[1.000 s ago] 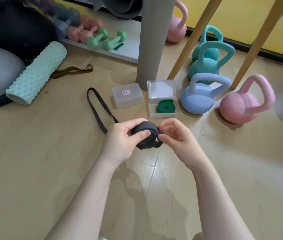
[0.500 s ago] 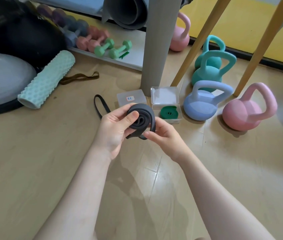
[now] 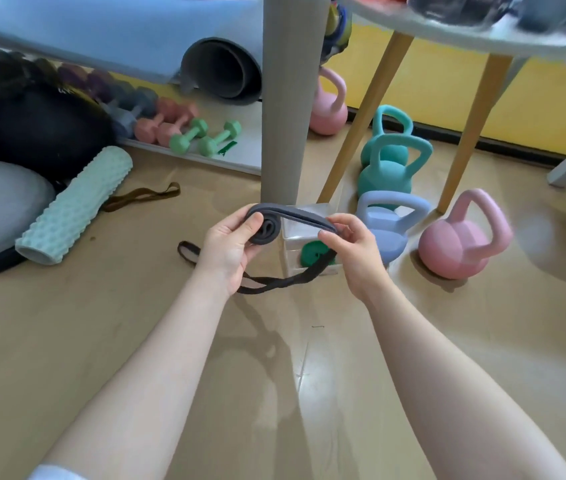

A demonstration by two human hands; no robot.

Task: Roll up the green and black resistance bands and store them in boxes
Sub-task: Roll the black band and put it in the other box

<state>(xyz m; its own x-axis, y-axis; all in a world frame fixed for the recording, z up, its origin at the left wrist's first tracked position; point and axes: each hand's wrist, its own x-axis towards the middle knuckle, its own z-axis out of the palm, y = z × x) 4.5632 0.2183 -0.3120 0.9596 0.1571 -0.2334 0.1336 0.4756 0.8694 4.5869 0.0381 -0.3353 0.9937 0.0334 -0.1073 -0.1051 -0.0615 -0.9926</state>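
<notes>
Left hand (image 3: 229, 249) curls round the rolled core of the black band (image 3: 267, 230), thumb pressed on the coil. Right hand (image 3: 354, 247) pinches the loose strap just beside it, tail drooping below both palms. Beyond the fingers, the green band (image 3: 311, 252) sits coiled in its clear box (image 3: 295, 237).

Five kettlebells (image 3: 461, 237), two green dumbbells (image 3: 188, 136)

left hand (image 3: 227, 249) and right hand (image 3: 356, 251) both pinching.
</notes>
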